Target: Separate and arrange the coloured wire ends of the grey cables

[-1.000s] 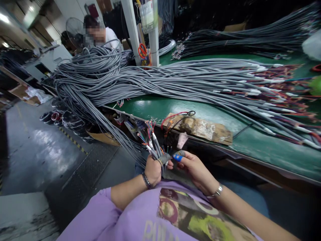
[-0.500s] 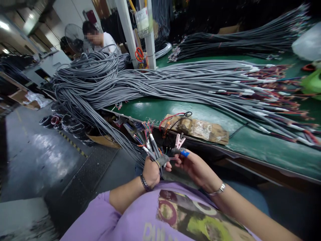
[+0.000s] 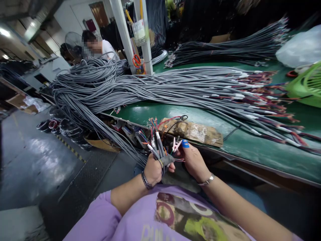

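Note:
My left hand (image 3: 153, 171) is closed around a bunch of grey cables (image 3: 159, 144), which point up and away from me. White sleeves and fanned coloured wires show at their ends. A dark grey covering (image 3: 167, 160) lies across the cables at my left thumb. Just right of it, my right hand (image 3: 195, 161) has its fingers bent together, with blue tape (image 3: 185, 144) on the thumb. Whatever is between those fingertips is hidden. A pale pink clip (image 3: 176, 144) shows beside the right fingertips, and thin red wires (image 3: 179, 160) stick out between my hands.
A large pile of grey cables (image 3: 150, 87) covers much of the green bench (image 3: 190, 112). A taped cardboard piece (image 3: 195, 130) lies at its near edge. Black cables (image 3: 225, 50), a plastic bag (image 3: 301, 47) and a green fan-like object (image 3: 308, 83) stand farther off. Another person (image 3: 107, 48) is behind the pile.
My right hand has turned, its taped thumb now pointing upward. The pink clip sits lower and more tilted. My left hand keeps its hold on the cables, and the view has shifted slightly.

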Tool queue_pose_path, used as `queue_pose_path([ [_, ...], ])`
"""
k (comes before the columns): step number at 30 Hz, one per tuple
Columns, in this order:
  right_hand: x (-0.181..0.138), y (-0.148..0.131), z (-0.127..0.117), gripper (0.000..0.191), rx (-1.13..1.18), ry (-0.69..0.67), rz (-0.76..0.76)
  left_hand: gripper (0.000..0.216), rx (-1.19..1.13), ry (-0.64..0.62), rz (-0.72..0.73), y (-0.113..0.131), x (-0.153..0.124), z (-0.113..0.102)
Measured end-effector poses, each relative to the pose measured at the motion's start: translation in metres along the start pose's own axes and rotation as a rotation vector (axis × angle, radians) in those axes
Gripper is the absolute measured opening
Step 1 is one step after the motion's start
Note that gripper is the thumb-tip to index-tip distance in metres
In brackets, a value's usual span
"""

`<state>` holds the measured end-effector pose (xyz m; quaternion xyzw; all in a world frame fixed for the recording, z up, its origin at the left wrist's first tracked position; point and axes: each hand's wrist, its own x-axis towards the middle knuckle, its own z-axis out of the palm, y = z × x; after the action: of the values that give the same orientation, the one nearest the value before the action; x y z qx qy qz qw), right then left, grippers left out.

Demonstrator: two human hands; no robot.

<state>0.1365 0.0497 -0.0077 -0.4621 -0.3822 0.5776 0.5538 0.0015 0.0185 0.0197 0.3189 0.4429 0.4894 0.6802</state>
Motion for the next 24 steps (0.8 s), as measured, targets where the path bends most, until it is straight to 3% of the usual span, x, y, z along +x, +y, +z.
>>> queue_pose_path([
  [6, 0.000, -0.005, 0.010, 0.052, 0.380, -0.294, 0.308, 0.036, 0.011, -0.003, -0.011, -0.001, 0.000, 0.002],
  [11, 0.000, -0.013, 0.014, 0.041, 0.477, -0.198, 0.317, 0.038, 0.015, 0.021, -0.038, -0.003, 0.000, 0.004],
  [16, 0.000, -0.012, 0.012, 0.041, 0.480, -0.153, 0.356, 0.040, 0.030, 0.038, -0.046, -0.003, 0.000, 0.004],
  [24, -0.002, -0.011, -0.002, 0.045, 0.493, -0.221, 0.417, 0.037, 0.034, 0.013, 0.046, -0.009, -0.010, -0.002],
])
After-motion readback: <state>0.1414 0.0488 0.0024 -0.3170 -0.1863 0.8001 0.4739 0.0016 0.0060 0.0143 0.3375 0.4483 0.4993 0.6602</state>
